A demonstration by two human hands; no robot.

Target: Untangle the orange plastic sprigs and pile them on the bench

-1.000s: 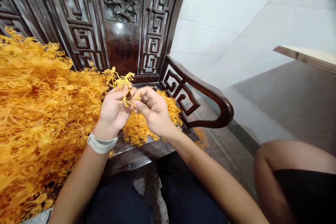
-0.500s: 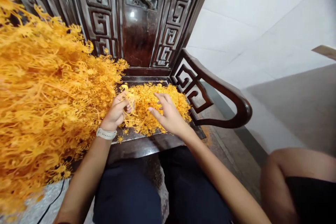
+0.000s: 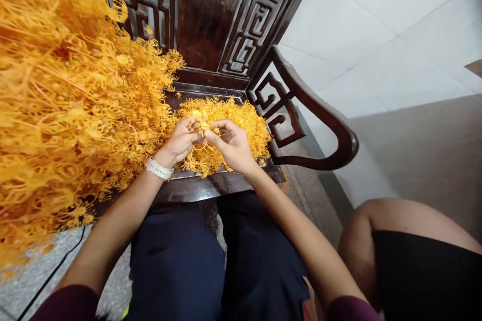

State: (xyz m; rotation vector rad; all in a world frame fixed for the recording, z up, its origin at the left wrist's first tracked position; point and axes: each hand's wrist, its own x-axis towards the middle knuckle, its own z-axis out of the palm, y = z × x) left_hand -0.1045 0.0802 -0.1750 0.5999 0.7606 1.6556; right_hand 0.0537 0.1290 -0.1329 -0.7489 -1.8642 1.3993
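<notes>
My left hand [image 3: 179, 141], with a pale watch on its wrist, pinches a yellow-orange spidery plastic flower piece [image 3: 200, 125]. Thumb and fingers of my right hand [image 3: 235, 146] close on the right side of the same piece; the exact contact is partly hidden by the fingers. Both hands are just above a low pile of similar yellow flower pieces [image 3: 250, 125] on the dark wooden bench seat [image 3: 211, 188]. At my left rises a much larger heap of orange-yellow flower sprays [image 3: 86, 115], their thin stems tangled together.
A carved bench back [image 3: 205, 20] stands behind the pile, and a curved openwork armrest [image 3: 320, 115] bounds its right side. Another person's bare knee [image 3: 369, 215] is close at the lower right. A black cable [image 3: 56, 271] crosses the floor at lower left.
My right hand, open and apart before, has moved left and closed on the flower piece. My left hand has moved slightly right and up with it. The view has tilted down.
</notes>
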